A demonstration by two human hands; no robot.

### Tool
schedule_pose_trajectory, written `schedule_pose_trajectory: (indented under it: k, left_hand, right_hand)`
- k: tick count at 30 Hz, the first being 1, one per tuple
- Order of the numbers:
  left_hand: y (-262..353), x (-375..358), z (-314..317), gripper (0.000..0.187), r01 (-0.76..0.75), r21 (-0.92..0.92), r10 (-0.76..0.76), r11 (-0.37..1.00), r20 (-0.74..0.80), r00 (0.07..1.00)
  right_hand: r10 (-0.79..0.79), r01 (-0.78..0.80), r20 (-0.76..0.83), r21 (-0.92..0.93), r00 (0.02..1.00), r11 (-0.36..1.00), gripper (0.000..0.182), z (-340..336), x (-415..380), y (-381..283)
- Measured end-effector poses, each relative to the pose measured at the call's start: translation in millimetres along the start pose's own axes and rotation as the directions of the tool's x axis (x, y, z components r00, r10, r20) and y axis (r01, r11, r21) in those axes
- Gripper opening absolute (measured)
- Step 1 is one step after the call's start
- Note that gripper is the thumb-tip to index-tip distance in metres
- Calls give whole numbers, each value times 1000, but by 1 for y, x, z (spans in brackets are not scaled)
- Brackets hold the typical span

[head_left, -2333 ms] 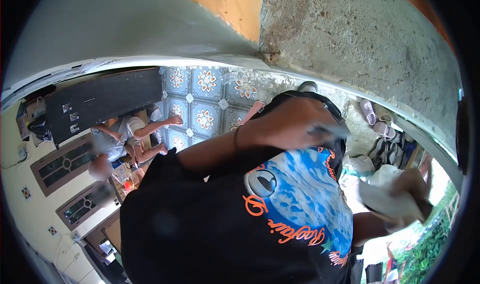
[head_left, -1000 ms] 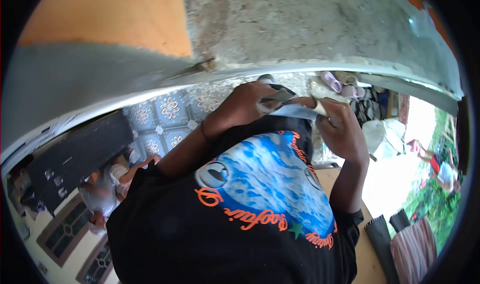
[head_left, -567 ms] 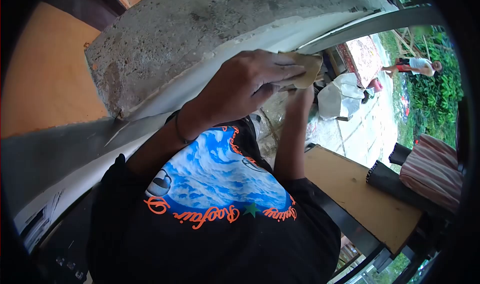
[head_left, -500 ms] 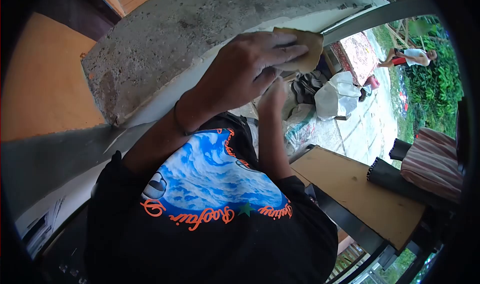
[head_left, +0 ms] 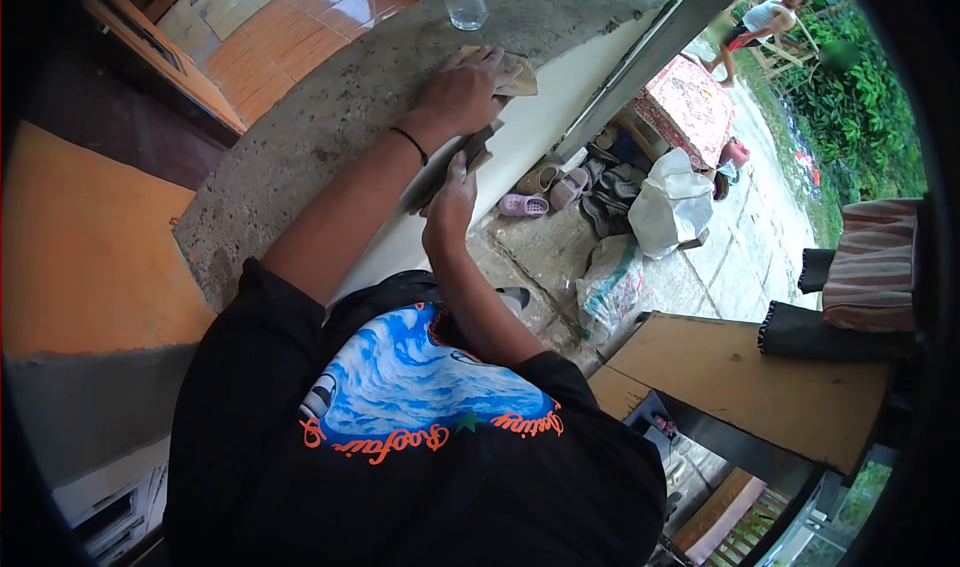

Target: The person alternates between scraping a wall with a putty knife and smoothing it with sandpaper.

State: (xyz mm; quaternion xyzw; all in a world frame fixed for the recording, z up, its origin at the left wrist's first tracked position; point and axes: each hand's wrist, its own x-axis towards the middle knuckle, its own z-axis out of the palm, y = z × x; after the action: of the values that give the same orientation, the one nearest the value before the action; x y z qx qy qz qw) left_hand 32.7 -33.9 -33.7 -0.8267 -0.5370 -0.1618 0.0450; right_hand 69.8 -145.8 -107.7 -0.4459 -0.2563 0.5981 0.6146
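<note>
My left hand (head_left: 460, 95) lies over a tan, worn-edged piece of sandpaper (head_left: 520, 79), its fingers pressing the sheet at the front edge of a rough concrete ledge (head_left: 330, 117). Just below it, my right hand (head_left: 452, 207) is closed with the thumb up on a dark brownish flat piece (head_left: 480, 145), against the ledge's pale front face (head_left: 530, 132). What that piece is, I cannot tell. A clear plastic cup (head_left: 465, 2) stands on the ledge beyond my left hand.
Clogs and other shoes (head_left: 570, 187) sit on the floor below the ledge, near a white sack (head_left: 672, 202). A wooden tabletop (head_left: 745, 382) is at the lower right. Farther off are a red-patterned cloth (head_left: 690, 107) and a person (head_left: 765, 27) outdoors.
My left hand has come down from mid-air with the sandpaper onto the ledge edge. My right hand has moved left to the ledge's face. The view has shifted, bringing the cup in.
</note>
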Motion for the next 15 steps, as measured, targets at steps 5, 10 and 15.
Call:
schedule_pose_trajectory:
  k: [5,10,15]
  left_hand:
    - [-2,8,6,50,-43,-88,35,995,-98,995]
    - [0,8,-3,51,-27,-151,16,988,-73,997]
    - [-2,14,-9,53,-47,-213,29,976,-87,996]
  right_hand:
    - [-97,105,-107,74,990,992,46,6,35,6]
    - [58,-42,-105,148,993,988,41,-5,67,-15]
    - [8,-10,-64,-40,998,999,49,7,10,1]
